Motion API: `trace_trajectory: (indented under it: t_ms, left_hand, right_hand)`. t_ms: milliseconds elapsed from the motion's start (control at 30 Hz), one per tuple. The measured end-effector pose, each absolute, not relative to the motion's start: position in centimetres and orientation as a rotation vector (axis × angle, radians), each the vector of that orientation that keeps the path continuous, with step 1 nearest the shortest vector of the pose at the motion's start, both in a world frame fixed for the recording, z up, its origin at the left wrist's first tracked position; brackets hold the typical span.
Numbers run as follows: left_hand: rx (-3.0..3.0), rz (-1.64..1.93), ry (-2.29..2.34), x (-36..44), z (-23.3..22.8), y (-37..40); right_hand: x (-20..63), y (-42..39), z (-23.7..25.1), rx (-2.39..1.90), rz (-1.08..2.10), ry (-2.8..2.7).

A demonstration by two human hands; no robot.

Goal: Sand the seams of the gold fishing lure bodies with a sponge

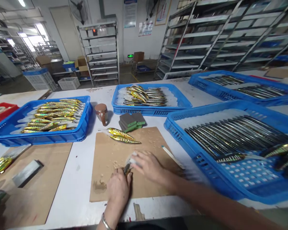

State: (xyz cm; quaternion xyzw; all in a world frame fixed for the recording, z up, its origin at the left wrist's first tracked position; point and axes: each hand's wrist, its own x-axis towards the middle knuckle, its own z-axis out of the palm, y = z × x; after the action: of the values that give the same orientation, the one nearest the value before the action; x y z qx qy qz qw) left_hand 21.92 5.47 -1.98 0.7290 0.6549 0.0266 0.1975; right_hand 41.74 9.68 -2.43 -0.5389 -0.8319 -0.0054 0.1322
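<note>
My left hand (pixel 118 187), with a bracelet at its wrist, is closed around a dark fishing lure (pixel 126 168) low over a sheet of cardboard (pixel 146 188). Pale covers show on the fingertips of my right hand (pixel 147 166), which are closed at the lure's far end, by a clear plastic part. The fingers hide most of the lure. Beyond my hands, gold striped lures (pixel 124 139) lie together on the cardboard. A thin white stick (pixel 173 157) rests to the right, near my right forearm.
Green-and-grey sanding blocks (pixel 132 121) and a brown mug (pixel 101 112) stand behind the cardboard. Blue trays of lures flank it: left (pixel 83 135), back (pixel 156 111) and right (pixel 182 137). Another cardboard sheet (pixel 50 179) at left carries a grey block (pixel 27 173).
</note>
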Motion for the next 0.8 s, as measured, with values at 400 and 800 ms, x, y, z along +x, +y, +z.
trace_trajectory:
  t_ms: [400,800]
  left_hand:
    - [2.076,0.040,1.831,21.9,-1.4,5.4]
    - [2.052,0.055,1.855,22.1,-1.6,5.2]
  right_hand:
    - [41.8,9.7,-2.2,-1.575,0.053,-2.429]
    - [41.2,9.7,-2.2,-1.683,-0.068,-2.424]
